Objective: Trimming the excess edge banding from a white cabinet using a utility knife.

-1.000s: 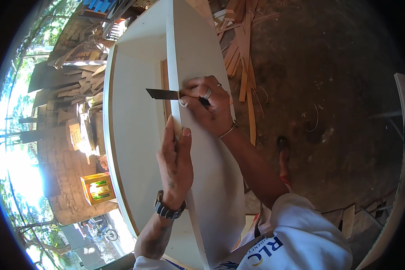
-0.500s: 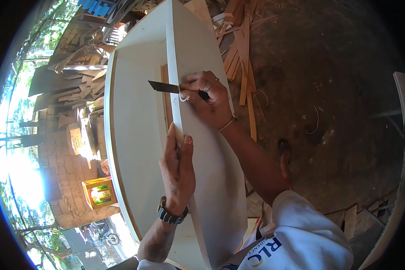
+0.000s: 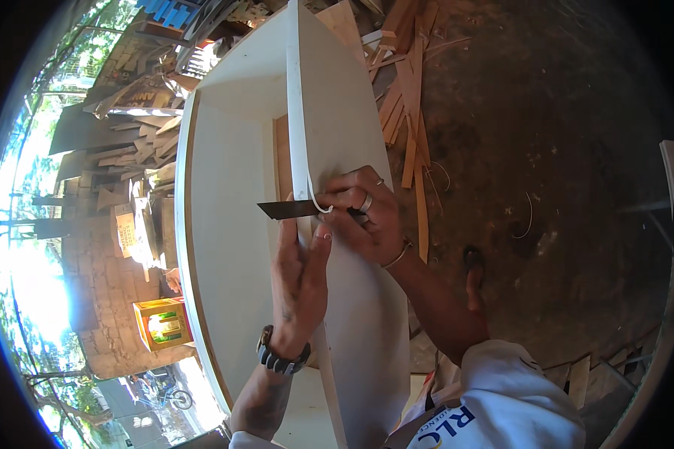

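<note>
A tall white cabinet (image 3: 236,179) lies in front of me, with a white side panel (image 3: 341,112) running lengthwise and its narrow edge facing up. My right hand (image 3: 371,217) is closed on a dark flat knife blade (image 3: 286,210) with a slanted tip. The blade lies crosswise over the panel's edge, its tip sticking out to the left. A thin white strip (image 3: 312,191) curls off the edge beside the blade. Just below the blade, my left hand (image 3: 299,280) pinches the panel's edge, thumb on the right face and fingers on the left. The knife's handle is hidden by my fingers.
Long wooden offcuts (image 3: 406,97) lie on the dark floor right of the cabinet. Scrap wood (image 3: 146,142) is piled at the left, near a cardboard box (image 3: 131,232) and a yellow crate (image 3: 162,325). Another person's hand (image 3: 174,280) shows by the cabinet's left side.
My right hand has drawn the knife down the panel's edge toward my left hand. The loose white strip has grown longer. My left hand stays near the same spot on the edge.
</note>
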The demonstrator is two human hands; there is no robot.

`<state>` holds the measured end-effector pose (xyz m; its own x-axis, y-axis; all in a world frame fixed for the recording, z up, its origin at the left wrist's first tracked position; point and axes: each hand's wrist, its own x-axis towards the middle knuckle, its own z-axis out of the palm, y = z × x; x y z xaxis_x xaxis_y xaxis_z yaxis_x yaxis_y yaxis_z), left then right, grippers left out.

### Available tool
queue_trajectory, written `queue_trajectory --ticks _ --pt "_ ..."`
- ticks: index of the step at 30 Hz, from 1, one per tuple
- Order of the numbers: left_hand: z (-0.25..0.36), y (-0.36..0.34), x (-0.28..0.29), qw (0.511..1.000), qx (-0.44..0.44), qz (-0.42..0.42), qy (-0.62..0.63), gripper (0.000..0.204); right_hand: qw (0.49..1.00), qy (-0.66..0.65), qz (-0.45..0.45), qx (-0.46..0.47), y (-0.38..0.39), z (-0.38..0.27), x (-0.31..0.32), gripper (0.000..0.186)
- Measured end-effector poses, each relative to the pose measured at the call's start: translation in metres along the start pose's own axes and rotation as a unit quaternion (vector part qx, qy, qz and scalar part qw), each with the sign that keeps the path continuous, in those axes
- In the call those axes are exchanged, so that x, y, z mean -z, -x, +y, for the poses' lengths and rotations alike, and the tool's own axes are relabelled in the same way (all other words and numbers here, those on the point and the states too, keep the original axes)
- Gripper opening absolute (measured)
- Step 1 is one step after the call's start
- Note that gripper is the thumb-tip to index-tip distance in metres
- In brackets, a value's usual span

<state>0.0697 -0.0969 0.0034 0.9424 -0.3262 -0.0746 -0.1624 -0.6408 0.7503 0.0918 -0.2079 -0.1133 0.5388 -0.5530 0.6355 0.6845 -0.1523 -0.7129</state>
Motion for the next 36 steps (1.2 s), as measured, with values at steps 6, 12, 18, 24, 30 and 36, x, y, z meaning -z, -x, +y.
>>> queue_trajectory --ticks 6,12,18,24,30,36 --pt "0.002 0.001 -0.003 0.999 0.011 0.014 0.034 0.025 0.999 0.021 0.019 0.022 0.001 0.001 -0.002 0.015" --pt "-0.003 0.000 -0.008 0.998 -0.012 0.045 0.039 0.037 0.999 0.009 0.038 0.003 -0.005 0.012 -0.006 0.018" --pt "0.001 -0.002 -0.005 0.999 -0.006 0.023 0.024 0.036 1.000 -0.008 0.018 -0.008 0.000 0.005 0.001 0.018" --pt "0.005 0.000 -0.005 1.000 0.007 0.013 0.021 0.038 1.000 0.009 0.017 -0.021 0.000 0.002 0.001 0.017" --pt "0.002 0.000 -0.007 1.000 0.001 0.023 -0.001 0.050 0.999 0.023 0.034 -0.003 -0.003 0.005 -0.004 0.015" --pt "0.001 0.000 -0.008 1.000 -0.012 0.020 -0.001 0.056 0.998 0.036 0.043 0.006 -0.010 0.012 -0.005 0.014"
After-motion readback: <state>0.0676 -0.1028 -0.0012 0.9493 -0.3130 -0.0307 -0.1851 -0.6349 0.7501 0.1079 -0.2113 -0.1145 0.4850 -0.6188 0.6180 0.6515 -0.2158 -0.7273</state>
